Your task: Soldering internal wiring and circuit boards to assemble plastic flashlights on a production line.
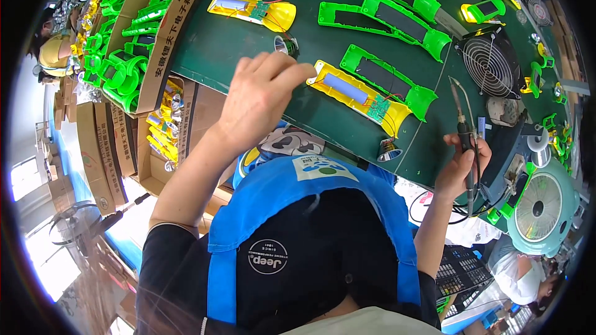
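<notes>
My left hand (pixel 264 94) is closed, its fingertips pinched at the pale end of a yellow housing half (pixel 397 118) on the green table. In that housing lie a lilac cylindrical battery (pixel 345 89) and a green circuit board (pixel 377 109); a shiny reflector cup (pixel 390 151) sits by its wide end. My right hand (pixel 462 167) grips a soldering iron (pixel 463 126), tip pointing away from me, with a thin curved tube alongside it. Just beyond the yellow housing rests a green housing half (pixel 415 96) with a dark panel. Another yellow housing half (pixel 279 17) with battery, board and reflector (pixel 284 45) lies farther left.
Several green housing halves (pixel 434 42) lie at the far side. A black square fan (pixel 489 67) stands right, and a teal round fan (pixel 539 205) nearer. At left are a cardboard box (pixel 162 46) of green housings and a lower box (pixel 149 170) of yellow ones. Other people sit at both sides.
</notes>
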### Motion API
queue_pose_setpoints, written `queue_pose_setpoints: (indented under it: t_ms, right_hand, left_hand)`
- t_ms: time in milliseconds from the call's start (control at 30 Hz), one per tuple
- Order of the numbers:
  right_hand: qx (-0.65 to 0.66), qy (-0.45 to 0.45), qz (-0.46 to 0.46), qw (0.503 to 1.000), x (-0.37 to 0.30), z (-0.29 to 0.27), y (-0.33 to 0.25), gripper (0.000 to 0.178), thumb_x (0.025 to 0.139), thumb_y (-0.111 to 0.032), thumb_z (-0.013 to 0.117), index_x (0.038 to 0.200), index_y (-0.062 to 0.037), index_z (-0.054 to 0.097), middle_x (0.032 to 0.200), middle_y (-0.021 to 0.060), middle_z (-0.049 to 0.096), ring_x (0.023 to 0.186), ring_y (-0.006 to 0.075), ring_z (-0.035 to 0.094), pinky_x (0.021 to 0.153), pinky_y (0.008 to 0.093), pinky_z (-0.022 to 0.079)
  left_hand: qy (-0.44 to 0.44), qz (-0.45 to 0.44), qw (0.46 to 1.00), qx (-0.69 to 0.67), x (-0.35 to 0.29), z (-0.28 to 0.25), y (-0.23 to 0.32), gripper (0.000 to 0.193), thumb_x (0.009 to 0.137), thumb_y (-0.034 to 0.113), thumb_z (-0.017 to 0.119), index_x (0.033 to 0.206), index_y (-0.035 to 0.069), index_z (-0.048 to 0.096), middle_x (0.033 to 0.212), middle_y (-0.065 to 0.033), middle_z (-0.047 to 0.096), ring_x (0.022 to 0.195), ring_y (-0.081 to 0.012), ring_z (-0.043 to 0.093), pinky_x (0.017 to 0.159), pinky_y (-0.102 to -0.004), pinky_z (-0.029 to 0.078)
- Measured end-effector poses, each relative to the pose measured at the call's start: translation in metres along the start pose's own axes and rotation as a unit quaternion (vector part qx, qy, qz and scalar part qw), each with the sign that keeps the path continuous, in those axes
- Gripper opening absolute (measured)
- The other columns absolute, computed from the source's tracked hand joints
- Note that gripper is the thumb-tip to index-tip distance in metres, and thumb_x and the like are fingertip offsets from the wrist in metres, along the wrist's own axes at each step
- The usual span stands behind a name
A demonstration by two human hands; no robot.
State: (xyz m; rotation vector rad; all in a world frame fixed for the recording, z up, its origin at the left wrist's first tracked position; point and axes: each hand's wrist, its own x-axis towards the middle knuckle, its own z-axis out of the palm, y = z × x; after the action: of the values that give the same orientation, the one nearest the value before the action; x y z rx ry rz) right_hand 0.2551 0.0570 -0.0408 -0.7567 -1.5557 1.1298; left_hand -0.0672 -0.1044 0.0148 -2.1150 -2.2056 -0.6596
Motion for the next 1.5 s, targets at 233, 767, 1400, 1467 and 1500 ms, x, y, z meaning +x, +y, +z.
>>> queue_pose_setpoints:
  t_ms: [233, 767, 1400, 1467, 1500]
  right_hand:
    - [0.03, 0.003, 0.03, 0.999, 0.006, 0.015, 0.004, 0.035, 0.095, -0.03, 0.055, 0.111, -0.0006, 0.043, 0.084, 0.0165, 0.062, 0.076, 0.0249, 0.062, 0.078, 0.0379, 0.05]
    - [0.118, -0.116, 0.131, 0.977, 0.024, -0.005, -0.006, 0.034, 0.092, -0.027, 0.06, 0.107, 0.0008, 0.047, 0.082, 0.0147, 0.06, 0.076, 0.0221, 0.058, 0.076, 0.0345, 0.047]
    - [0.087, -0.271, 0.314, 0.906, 0.073, 0.014, -0.013, 0.026, 0.082, -0.018, 0.069, 0.093, 0.0033, 0.057, 0.072, 0.0076, 0.062, 0.058, 0.0122, 0.06, 0.058, 0.0224, 0.048]
    - [0.078, -0.273, 0.314, 0.906, 0.072, 0.014, -0.014, 0.025, 0.082, -0.016, 0.069, 0.093, 0.0032, 0.057, 0.072, 0.0071, 0.062, 0.058, 0.0118, 0.061, 0.058, 0.0222, 0.048]
    - [0.068, -0.277, 0.31, 0.907, 0.072, 0.013, -0.014, 0.024, 0.082, -0.015, 0.069, 0.093, 0.0031, 0.057, 0.072, 0.0071, 0.063, 0.059, 0.0116, 0.061, 0.059, 0.0222, 0.049]
  left_hand:
    - [-0.011, -0.09, 0.995, -0.049, -0.005, 0.021, 0.01, 0.029, 0.077, 0.005, 0.07, 0.103, 0.008, 0.058, 0.077, -0.0082, 0.06, 0.068, -0.0219, 0.059, 0.069, -0.0335, 0.04]
    - [-0.049, 0.058, 0.955, -0.288, 0.051, 0.03, 0.026, 0.019, 0.073, 0.003, 0.072, 0.089, 0.009, 0.064, 0.078, -0.0013, 0.058, 0.08, -0.0205, 0.053, 0.07, -0.033, 0.04]
    - [-0.102, 0.0, 0.985, -0.137, 0.057, 0.042, 0.055, 0.012, 0.072, 0.006, 0.07, 0.078, 0.011, 0.061, 0.076, 0.0009, 0.056, 0.078, -0.0182, 0.054, 0.08, -0.035, 0.035]
    - [-0.103, 0.001, 0.985, -0.138, 0.057, 0.042, 0.055, 0.012, 0.072, 0.006, 0.07, 0.078, 0.011, 0.061, 0.076, 0.001, 0.056, 0.078, -0.0182, 0.054, 0.08, -0.0351, 0.035]
    - [-0.105, 0.002, 0.985, -0.137, 0.058, 0.042, 0.055, 0.012, 0.072, 0.006, 0.07, 0.078, 0.011, 0.061, 0.076, 0.001, 0.056, 0.078, -0.0181, 0.054, 0.08, -0.0352, 0.035]
